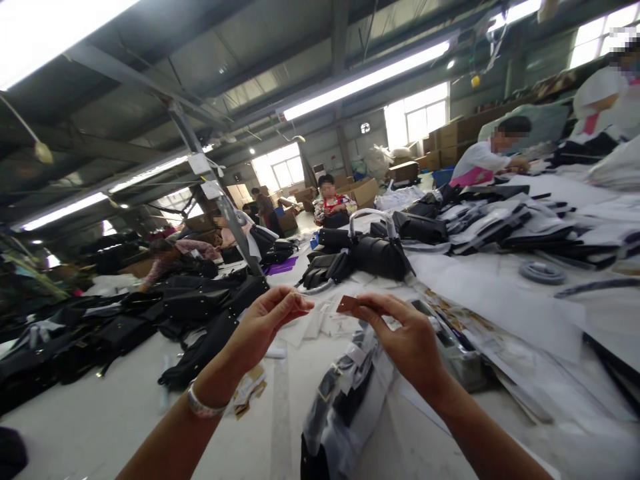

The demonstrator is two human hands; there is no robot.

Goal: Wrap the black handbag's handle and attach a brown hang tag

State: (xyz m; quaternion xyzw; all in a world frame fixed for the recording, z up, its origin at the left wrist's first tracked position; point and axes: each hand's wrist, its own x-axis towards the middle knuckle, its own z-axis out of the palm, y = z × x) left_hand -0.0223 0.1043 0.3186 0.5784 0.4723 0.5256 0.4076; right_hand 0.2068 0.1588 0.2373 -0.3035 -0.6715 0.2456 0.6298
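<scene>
My left hand (267,321) is raised over the white table (100,413), its fingertips pinched together; what they hold, if anything, is too small to make out. A bracelet sits on that wrist. My right hand (400,333) is raised beside it and pinches a small brown tag (347,305) between thumb and fingers. The two hands are a short gap apart. Below them lies a black bag wrapped in clear plastic (340,400). Small paper tags (320,323) lie scattered on the table behind the hands.
Black handbags (373,253) lie piled across the long table, more at left (150,320). White sheets (500,293) and a tape roll (543,271) lie at right. Other people sit working at the far end and right side. Cardboard boxes stand behind.
</scene>
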